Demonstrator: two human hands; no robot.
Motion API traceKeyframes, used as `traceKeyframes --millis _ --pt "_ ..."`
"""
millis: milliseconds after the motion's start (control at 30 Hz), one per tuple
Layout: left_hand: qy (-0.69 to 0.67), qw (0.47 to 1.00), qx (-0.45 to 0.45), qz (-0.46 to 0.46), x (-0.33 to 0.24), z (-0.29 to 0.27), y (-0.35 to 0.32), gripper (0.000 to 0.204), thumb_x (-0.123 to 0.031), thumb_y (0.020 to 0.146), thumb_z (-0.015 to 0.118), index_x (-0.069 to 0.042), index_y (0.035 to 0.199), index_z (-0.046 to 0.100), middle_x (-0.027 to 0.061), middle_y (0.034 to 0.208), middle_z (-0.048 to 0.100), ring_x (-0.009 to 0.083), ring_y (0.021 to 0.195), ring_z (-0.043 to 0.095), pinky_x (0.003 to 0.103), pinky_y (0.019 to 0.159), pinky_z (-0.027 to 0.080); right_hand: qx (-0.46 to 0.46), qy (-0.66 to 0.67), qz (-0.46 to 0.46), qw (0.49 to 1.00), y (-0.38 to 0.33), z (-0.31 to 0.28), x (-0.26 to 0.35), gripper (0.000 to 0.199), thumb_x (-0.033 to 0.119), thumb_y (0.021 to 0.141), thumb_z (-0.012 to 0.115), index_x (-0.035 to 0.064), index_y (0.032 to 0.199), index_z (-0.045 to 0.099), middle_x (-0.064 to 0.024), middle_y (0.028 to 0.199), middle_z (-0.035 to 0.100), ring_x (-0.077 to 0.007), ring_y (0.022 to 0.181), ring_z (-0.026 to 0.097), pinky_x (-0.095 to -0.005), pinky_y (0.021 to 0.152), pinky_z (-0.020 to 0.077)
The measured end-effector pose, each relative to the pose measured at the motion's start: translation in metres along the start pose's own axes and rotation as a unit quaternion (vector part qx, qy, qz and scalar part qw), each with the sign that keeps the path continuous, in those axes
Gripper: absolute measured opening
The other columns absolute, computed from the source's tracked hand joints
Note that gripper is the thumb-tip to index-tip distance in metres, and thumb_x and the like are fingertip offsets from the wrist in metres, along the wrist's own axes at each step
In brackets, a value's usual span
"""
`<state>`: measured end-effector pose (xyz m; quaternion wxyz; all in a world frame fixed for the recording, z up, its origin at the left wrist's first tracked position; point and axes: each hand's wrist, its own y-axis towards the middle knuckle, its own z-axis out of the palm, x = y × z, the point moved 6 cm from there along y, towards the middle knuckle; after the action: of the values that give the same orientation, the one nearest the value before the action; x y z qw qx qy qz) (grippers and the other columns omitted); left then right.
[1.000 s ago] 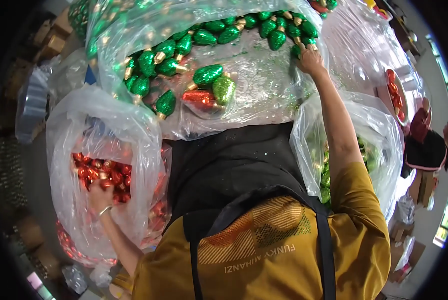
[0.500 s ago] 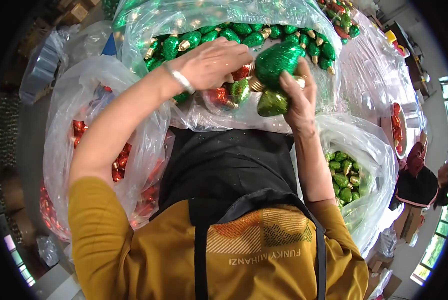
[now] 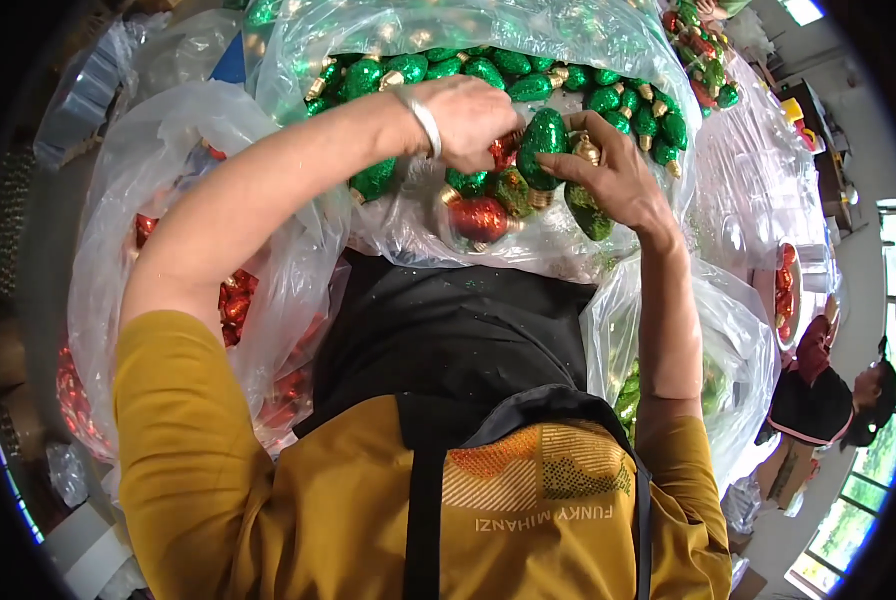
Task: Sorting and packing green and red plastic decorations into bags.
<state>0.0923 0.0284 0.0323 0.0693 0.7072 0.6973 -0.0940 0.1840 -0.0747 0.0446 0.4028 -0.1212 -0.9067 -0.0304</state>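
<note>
My right hand [image 3: 613,175] grips a glittery green bulb-shaped ornament [image 3: 543,148] with a gold cap, held over the open clear plastic bag [image 3: 408,40] full of green ornaments. My left hand [image 3: 473,120], a silver bracelet on its wrist, is closed beside it and touches a red glittery ornament [image 3: 503,150] next to the green one. Another red ornament [image 3: 478,218] and a darker green one [image 3: 590,210] lie just below the hands in the bag.
A clear bag of red ornaments [image 3: 233,300] hangs at my left, and a clear bag of green ones [image 3: 708,380] at my right. More bagged ornaments [image 3: 708,80] lie at the far right. Another person [image 3: 818,385] stands at the right edge.
My left hand left the red-ornament bag at my left and came up to the big bag. My right hand came back from the far side of the bag holding a green ornament.
</note>
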Motion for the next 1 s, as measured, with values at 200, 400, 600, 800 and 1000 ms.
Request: traceKeyframes --millis 200,400,600,800,1000 --pt "0.032 0.999 0.007 -0.031 -0.001 0.007 -0.017 0.035 -0.024 0.065 0.065 -0.002 0.092 0.056 0.0136 0.085 0.057 0.0328 0.076 0.06 0.044 0.068 0.049 0.009 -0.249 -0.022 0.968 -0.002 0.016 0.031 0.045 0.032 0.076 0.069 -0.0055 0.097 0.055 -0.0231 0.079 0.063 -0.034 0.076 0.064 -0.0405 0.067 0.0494" --pt "0.033 0.997 -0.068 -0.007 -0.005 0.013 -0.027 0.027 -0.023 0.064 0.066 0.0 0.077 0.061 0.0166 0.082 0.064 0.0306 0.077 0.065 0.04 0.069 0.053 0.063 -0.395 0.046 0.915 0.0 0.026 0.04 0.046 0.039 0.081 0.063 -0.0046 0.091 0.052 -0.0207 0.077 0.063 -0.0368 0.073 0.062 -0.0418 0.066 0.0472" --pt "-0.058 0.982 -0.172 0.056 0.001 0.029 -0.023 0.058 -0.033 0.075 0.069 -0.012 0.126 0.05 0.0168 0.121 0.051 0.0321 0.108 0.054 0.042 0.09 0.045 0.025 -0.509 -0.075 0.857 -0.003 0.039 0.033 0.049 0.045 0.085 0.057 -0.0043 0.085 0.055 -0.0199 0.072 0.062 -0.034 0.068 0.063 -0.041 0.06 0.048" --pt "-0.062 0.983 -0.172 0.019 0.01 0.034 -0.017 0.061 -0.033 0.079 0.068 -0.021 0.134 0.045 0.0152 0.142 0.035 0.0317 0.121 0.047 0.04 0.098 0.041 0.137 -0.509 0.022 0.85 0.005 0.031 0.025 0.045 0.041 0.092 0.047 -0.0031 0.095 0.055 -0.0189 0.086 0.063 -0.0325 0.072 0.064 -0.0414 0.067 0.0487" --pt "-0.072 0.985 -0.143 0.058 0.009 0.032 -0.021 0.053 -0.037 0.082 0.061 -0.01 0.126 0.049 0.0166 0.139 0.039 0.0319 0.119 0.047 0.04 0.095 0.041 -0.2 -0.129 -0.237 0.942 -0.002 0.004 0.045 0.032 0.026 0.095 0.042 0.0 0.111 0.052 -0.0175 0.094 0.059 -0.032 0.08 0.062 -0.0416 0.072 0.0483"
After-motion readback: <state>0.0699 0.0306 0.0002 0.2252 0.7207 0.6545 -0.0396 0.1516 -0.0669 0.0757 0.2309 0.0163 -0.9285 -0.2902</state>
